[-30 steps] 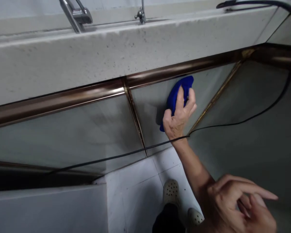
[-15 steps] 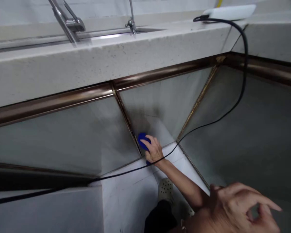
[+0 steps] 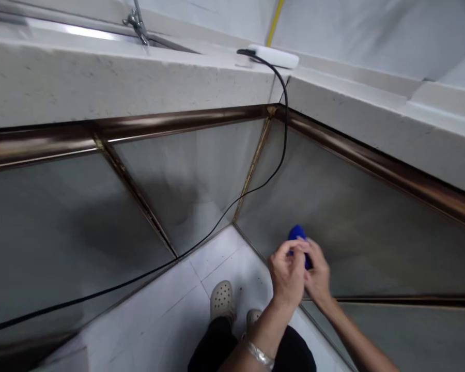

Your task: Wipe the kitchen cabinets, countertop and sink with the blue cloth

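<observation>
White box (image 3: 277, 56): on the counter (image 3: 158, 85) near its corner; whether it bears any print, we cannot tell.
Right hand (image 3: 320, 271): we see our fingers closed in on the cloth (image 3: 297, 232), gripping it.
Left hand (image 3: 285, 274): fingers curled against the cloth and meeting our other hand; blurred, so we cannot tell whether this one grips too.
Cloth place: blue, bunched between our hands, its tip poking up past our fingertips, in front of the right panel (image 3: 380, 237); whether it touches the panel, we cannot tell.
Bracelet (image 3: 259, 355): silvery, around our left wrist.
Cable (image 3: 201, 242): black, from the white box, drooping across to the lower left.
Shoes (image 3: 221, 300): pale, holed, on the tiled floor (image 3: 147, 330) below our hands.
</observation>
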The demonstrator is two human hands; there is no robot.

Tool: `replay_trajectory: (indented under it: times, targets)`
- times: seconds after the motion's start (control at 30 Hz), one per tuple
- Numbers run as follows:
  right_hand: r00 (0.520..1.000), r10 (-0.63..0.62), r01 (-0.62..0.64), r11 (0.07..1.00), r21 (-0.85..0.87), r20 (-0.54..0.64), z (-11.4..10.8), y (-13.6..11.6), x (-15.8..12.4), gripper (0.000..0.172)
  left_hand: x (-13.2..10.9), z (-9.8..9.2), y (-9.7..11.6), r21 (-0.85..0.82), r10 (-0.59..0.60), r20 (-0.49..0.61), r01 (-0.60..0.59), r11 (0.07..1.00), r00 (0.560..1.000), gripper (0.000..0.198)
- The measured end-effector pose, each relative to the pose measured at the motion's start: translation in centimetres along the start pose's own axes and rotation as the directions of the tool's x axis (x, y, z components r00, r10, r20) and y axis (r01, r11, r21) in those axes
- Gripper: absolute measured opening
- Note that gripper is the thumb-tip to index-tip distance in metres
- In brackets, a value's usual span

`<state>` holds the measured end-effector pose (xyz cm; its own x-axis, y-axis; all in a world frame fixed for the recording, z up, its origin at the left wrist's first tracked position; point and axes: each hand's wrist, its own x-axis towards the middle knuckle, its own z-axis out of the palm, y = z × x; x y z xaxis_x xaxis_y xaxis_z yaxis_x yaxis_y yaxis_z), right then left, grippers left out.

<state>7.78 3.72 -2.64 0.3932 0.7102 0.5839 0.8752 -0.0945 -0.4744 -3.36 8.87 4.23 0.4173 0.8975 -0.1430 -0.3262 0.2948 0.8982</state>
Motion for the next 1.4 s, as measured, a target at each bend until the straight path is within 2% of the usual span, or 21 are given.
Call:
replay_trajectory:
  times: [0.07, 0.13, 0.2, 0.3, 0.4, 0.57, 0.73, 0.87, 0.97, 1.07, 1.2, 1.3, 1.4]
  targets:
    - [0.97, -0.094, 0.042, 0.973, -0.228, -0.222, -3.1, 2.1, 1.9, 0.043, 0.3, 0.0, 0.2, -0.115, -0.077, -0.053, 0.071, 0.991, 0.996, 0.031]
    - [0.929, -0.172, -0.001, 0.884, -0.467, -0.327, -5.2, 3.1, 4.2, 0.047, 0.3, -0.1, 0.5, -0.148, -0.091, -0.078, 0.079, 0.986, 0.993, 0.031]
    - [0.938, -0.193, -0.025, 0.789, -0.614, -0.287, -5.9, 3.1, 6.7, 0.049, 0.2, -0.2, 0.6, -0.142, -0.099, -0.06, 0.09, 0.986, 0.993, 0.031]
    - [0.973, -0.207, 0.075, 0.714, -0.696, -0.107, -4.3, 1.7, 9.7, 0.048, 0.2, -0.4, 0.5, -0.115, -0.131, -0.017, 0.128, 0.985, 0.991, 0.031]
    - [0.971, -0.24, 0.174, 0.724, -0.667, -0.007, -1.5, 0.1, 11.3, 0.053, 0.4, -0.6, 0.1, -0.09, -0.171, -0.002, 0.17, 0.981, 0.985, 0.032]
    - [0.956, -0.29, 0.271, 0.794, -0.544, 0.053, 2.1, -1.6, 14.0, 0.059, 0.6, -0.1, -0.6, -0.073, -0.203, 0.009, 0.204, 0.976, 0.979, 0.03]
    - [0.923, -0.347, 0.383, 0.796, -0.469, 0.166, 4.9, -4.0, 19.0, 0.062, 0.3, 0.5, -0.6, -0.082, -0.156, -0.004, 0.155, 0.984, 0.988, 0.029]
    - [0.913, -0.369, 0.406, 0.796, -0.448, 0.172, 7.0, -6.2, 23.5, 0.062, 0.2, 0.4, -0.2, -0.073, -0.121, -0.06, 0.116, 0.991, 0.991, 0.029]
    - [0.917, -0.371, 0.397, 0.801, -0.448, 0.15, 8.4, -7.2, 25.7, 0.062, 0.1, 0.3, 0.0, -0.07, -0.128, -0.054, 0.124, 0.99, 0.99, 0.028]
    - [0.918, -0.382, 0.391, 0.817, -0.424, 0.112, 9.7, -7.3, 26.0, 0.06, 0.1, 0.0, 0.1, -0.059, -0.116, -0.054, 0.112, 0.992, 0.992, 0.028]
    - [0.917, -0.39, 0.392, 0.839, -0.378, 0.084, 10.4, -6.9, 25.1, 0.059, 0.6, -0.8, 0.2, -0.053, -0.09, -0.108, 0.085, 0.995, 0.99, 0.029]
    - [0.917, -0.381, 0.397, 0.846, -0.357, 0.117, 10.5, -6.5, 24.5, 0.061, 0.9, -1.4, 0.3, -0.072, -0.074, -0.126, 0.065, 0.995, 0.989, 0.03]
    - [0.91, -0.363, 0.411, 0.846, -0.34, 0.198, 11.0, -5.4, 23.3, 0.064, 1.1, -1.7, 0.2, -0.085, -0.068, -0.113, 0.059, 0.995, 0.991, 0.03]
